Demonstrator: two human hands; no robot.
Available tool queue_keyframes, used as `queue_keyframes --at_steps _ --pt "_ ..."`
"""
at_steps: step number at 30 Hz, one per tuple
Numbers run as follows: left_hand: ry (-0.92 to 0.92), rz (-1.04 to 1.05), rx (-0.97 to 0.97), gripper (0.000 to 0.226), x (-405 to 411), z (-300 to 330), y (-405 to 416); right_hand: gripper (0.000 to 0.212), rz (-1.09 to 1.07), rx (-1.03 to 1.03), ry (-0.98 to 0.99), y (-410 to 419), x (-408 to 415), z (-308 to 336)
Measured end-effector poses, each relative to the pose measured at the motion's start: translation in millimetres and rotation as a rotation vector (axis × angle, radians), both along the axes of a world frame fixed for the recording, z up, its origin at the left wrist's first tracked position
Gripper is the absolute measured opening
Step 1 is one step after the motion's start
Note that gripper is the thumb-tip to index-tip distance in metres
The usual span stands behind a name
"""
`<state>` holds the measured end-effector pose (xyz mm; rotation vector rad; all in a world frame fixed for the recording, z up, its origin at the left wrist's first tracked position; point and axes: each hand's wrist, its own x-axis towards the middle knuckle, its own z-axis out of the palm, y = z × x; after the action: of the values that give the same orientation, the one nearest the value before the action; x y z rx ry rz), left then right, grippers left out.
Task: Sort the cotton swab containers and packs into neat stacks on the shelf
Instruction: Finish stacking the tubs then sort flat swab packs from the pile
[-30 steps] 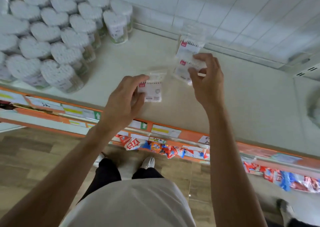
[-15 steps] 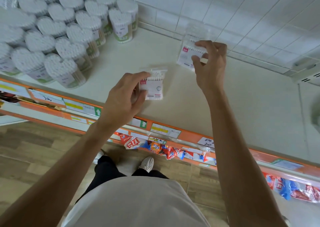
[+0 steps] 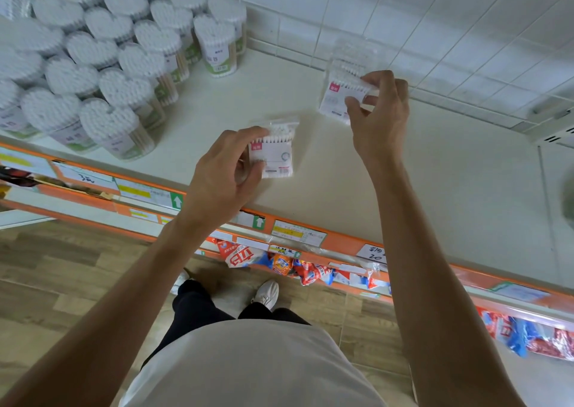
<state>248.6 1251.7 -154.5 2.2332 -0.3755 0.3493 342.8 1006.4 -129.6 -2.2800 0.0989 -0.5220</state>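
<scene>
On the white shelf (image 3: pixel 403 195) we see our two hands at work, each with its own small pack of cotton swabs. Our left hand (image 3: pixel 223 173) holds the near pack (image 3: pixel 276 150) by its left edge, thumb on top and curled fingers (image 3: pixel 248 170) under, so the pack sits low over the shelf, a little in from the front edge; whether it touches the shelf we cannot tell. Our right hand (image 3: pixel 380 118) pinches the far pack (image 3: pixel 337 99) on its right side between thumb and fingertips, close to the tiled wall (image 3: pixel 435 18) at the back. That pack lies over more clear packs (image 3: pixel 352 54) bunched behind it against the wall, though blur keeps us from counting them. The two held packs are apart, the far one up and to the right of the near one. To the left the shelf carries a crowd of clear tubs (image 3: pixel 115 96) full of swabs, heart-shaped from above, upright and packed in rows, with a few stacked higher at the back left. Along the shelf's orange front strip (image 3: pixel 341 242) we see price labels, and below it coloured packets (image 3: pixel 298 265) on a lower shelf. Beneath us are the wooden floor (image 3: pixel 62 282), a white shoe (image 3: pixel 267 293) and our pale shirt.
</scene>
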Motion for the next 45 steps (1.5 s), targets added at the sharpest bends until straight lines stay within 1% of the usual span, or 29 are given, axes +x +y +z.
queue_keyframes --at_steps 4,8,9,11,13,14,16,20,23,27,29,34,45 --pt "0.023 0.006 -0.019 0.040 0.0 0.9 -0.2 0.037 -0.010 0.003 0.006 1.9 -1.2 0.0" --pt "0.054 -0.038 -0.041 0.037 1.1 7.4 2.1 0.052 -0.027 -0.057 -0.007 -5.6 -24.7 25.6" --pt "0.067 -0.061 -0.042 0.035 1.0 10.7 2.4 0.053 0.013 -0.079 -0.024 -7.3 -36.8 35.4" --pt "0.070 -0.124 -0.043 0.033 0.1 19.5 -0.1 0.050 0.214 -0.105 -0.007 -4.3 -66.5 50.8" --pt "0.041 -0.182 -0.047 0.033 -0.9 29.9 -5.8 0.048 0.402 -0.094 0.120 5.4 -95.5 56.7" --pt "0.025 -0.207 -0.038 0.033 -1.0 34.6 -9.3 0.048 0.430 -0.080 0.176 9.1 -105.6 56.5" --pt "0.004 -0.250 0.004 0.032 0.8 40.4 -16.0 0.045 0.391 -0.032 0.202 12.7 -116.1 53.8" --pt "0.029 -0.290 0.020 0.033 6.8 42.8 -28.8 0.038 0.285 0.074 0.116 13.5 -115.9 49.9" --pt "0.035 -0.313 0.033 0.037 14.5 43.3 -38.0 0.034 0.235 0.051 0.055 9.8 -110.3 44.4" --pt "0.037 -0.324 0.111 0.054 33.0 45.1 -43.1 0.030 0.178 0.067 0.097 -5.0 -83.7 32.9" --pt "0.021 -0.303 0.126 0.059 45.3 48.0 -44.2 0.031 0.150 0.065 0.112 -14.1 -66.2 26.7" --pt "0.014 -0.221 0.198 0.061 66.0 55.0 -41.2 0.029 0.129 0.053 0.085 -19.8 -36.6 22.0" --pt "0.093 -0.205 0.232 0.061 68.1 49.2 -39.7 0.028 0.117 0.055 0.011 -17.5 -23.3 14.7"
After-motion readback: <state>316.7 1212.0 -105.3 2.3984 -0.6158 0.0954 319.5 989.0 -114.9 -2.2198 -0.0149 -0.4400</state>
